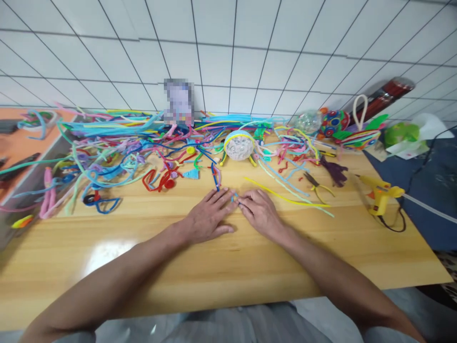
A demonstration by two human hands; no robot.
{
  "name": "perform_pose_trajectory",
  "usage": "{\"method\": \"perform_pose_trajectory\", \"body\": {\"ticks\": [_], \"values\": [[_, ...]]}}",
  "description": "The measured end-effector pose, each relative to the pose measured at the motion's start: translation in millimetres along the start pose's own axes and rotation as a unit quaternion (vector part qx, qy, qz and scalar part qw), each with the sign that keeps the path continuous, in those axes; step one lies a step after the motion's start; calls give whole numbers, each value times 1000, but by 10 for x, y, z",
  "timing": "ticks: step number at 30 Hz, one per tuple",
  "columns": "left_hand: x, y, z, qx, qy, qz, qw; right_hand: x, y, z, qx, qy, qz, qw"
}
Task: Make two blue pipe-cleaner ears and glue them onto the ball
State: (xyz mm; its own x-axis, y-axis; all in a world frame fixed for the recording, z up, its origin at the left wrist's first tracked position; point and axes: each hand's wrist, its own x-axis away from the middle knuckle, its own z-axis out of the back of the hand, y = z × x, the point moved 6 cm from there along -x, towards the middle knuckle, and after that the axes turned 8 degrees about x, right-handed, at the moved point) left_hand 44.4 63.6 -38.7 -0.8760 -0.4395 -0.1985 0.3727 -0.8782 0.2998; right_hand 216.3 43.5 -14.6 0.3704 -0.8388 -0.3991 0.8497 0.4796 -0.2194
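Observation:
My left hand [209,216] lies flat on the wooden table [214,276], fingers spread and pointing forward. Close to its fingertips is a small blue piece [234,196] of pipe cleaner. My right hand [260,212] has its thumb and fingers pinched together at the right end of that blue piece. Just ahead of my left fingertips lies a dark blue pipe cleaner [214,176]. A clear round ball [239,146] with a yellow and light blue band stands farther back on yellow and dark legs.
Tangled coloured pipe cleaners [121,143] line the wall side. At the right are a yellow pipe cleaner [285,196], pliers [316,186] and a yellow glue gun [383,193]. A grey-edged orange tray [39,176] borders the left, and a black-rimmed roll [89,199] lies near it.

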Motion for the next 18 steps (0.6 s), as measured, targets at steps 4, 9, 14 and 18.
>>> {"method": "perform_pose_trajectory", "body": {"ticks": [4,9,14,18], "values": [[0,-14,-15,15,5,0,1000,2,13,-12,-6,10,-4,1000],[1,-32,0,28,3,8,1000,-7,14,-29,-18,18,-5,1000],[-5,-24,19,18,-11,14,1000,-12,29,-37,-19,33,-10,999],[-27,-8,31,7,-24,14,1000,-10,31,-37,-11,49,-7,999]]}}
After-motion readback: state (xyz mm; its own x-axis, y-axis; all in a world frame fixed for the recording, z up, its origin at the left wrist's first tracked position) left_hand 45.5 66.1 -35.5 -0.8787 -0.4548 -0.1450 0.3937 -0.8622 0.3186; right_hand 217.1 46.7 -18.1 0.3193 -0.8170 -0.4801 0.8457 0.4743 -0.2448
